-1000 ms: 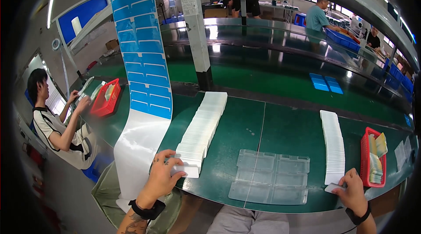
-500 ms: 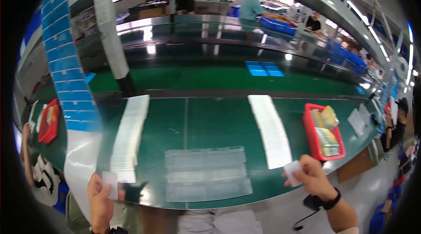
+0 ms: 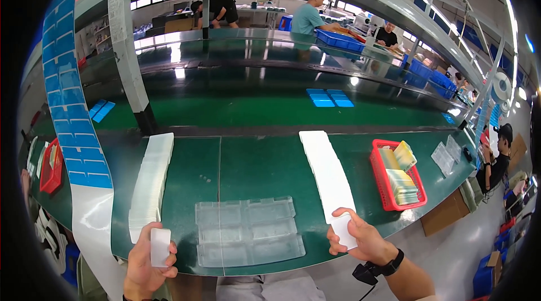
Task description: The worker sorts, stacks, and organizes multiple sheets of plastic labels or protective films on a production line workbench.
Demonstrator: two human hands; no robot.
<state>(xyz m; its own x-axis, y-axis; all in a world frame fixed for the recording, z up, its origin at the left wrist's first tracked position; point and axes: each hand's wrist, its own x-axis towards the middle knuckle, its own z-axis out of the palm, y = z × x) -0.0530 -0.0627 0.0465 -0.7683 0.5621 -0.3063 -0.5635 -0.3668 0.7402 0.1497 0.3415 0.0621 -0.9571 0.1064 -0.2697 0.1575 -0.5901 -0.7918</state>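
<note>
My left hand (image 3: pixel 145 261) grips a small white card (image 3: pixel 160 247) with rounded corners, at the near end of the left row of overlapping white cards (image 3: pixel 151 180). Another white card (image 3: pixel 344 230) is pinched in my right hand (image 3: pixel 363 242), right at the near end of the right row of white cards (image 3: pixel 322 166). Between the hands, a clear plastic tray (image 3: pixel 248 230) with several shallow compartments lies flat on the green table (image 3: pixel 253 168). Neither hand touches the tray.
A red basket (image 3: pixel 421 195) of yellowish cards stands to the right, with clear plastic pieces (image 3: pixel 443 158) beyond it. A strip of blue labels (image 3: pixel 84 149) hangs at the left beside a post (image 3: pixel 125 47). Blue sheets (image 3: pixel 329 98) lie farther back. Several people work nearby.
The view has shifted slightly. Both hands, each still holding a white card, have moved inward toward the clear tray, the left one more than the right.
</note>
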